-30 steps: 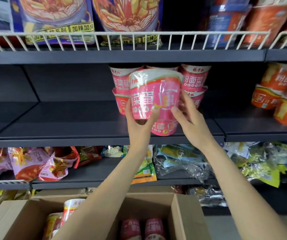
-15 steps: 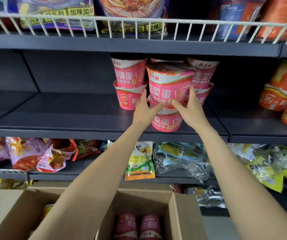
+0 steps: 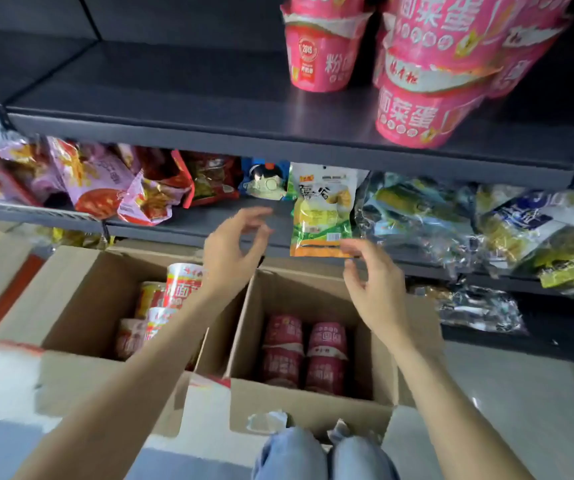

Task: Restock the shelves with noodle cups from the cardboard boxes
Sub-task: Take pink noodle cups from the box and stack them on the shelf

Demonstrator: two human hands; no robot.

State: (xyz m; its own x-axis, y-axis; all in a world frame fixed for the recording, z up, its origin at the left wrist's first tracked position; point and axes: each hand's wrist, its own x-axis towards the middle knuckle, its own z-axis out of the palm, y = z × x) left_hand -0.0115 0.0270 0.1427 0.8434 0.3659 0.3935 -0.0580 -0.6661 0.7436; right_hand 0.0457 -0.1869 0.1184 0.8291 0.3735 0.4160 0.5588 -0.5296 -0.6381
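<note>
Here, in the head view, the person is looking down past a dark grey metal shelf (image 3: 181,109) toward two cardboard boxes sitting on the floor. The left hand (image 3: 233,251) is hovering over the inner edge of the left box (image 3: 71,292), its grip loosely apart with the fingers slightly curled and holding nothing. The right hand (image 3: 377,289) is hanging over the right box (image 3: 313,400), its fingers likewise relaxed and empty, well apart from the cups below.

Pink noodle cups (image 3: 413,112) are standing stacked in twos on the shelf at the upper right, the nearest stack sitting close to the front lip. Further noodle cups are lying in both boxes: red-and-white ones (image 3: 181,285) are crowding the left box, and dark red ones (image 3: 301,351) are standing in a tight block at the bottom of the right box.

Below the grey shelf, a lower shelf is carrying snack bags: pink and red bags (image 3: 98,188) on the left, a green and yellow pouch (image 3: 323,209) hanging over the edge in the middle, and clear bags with yellow-green contents (image 3: 451,220) spreading to the right. The floor (image 3: 503,393) beside the boxes is showing pale and smooth. The person's knees in light blue jeans (image 3: 323,455) are showing at the bottom edge, just behind the right box.
</note>
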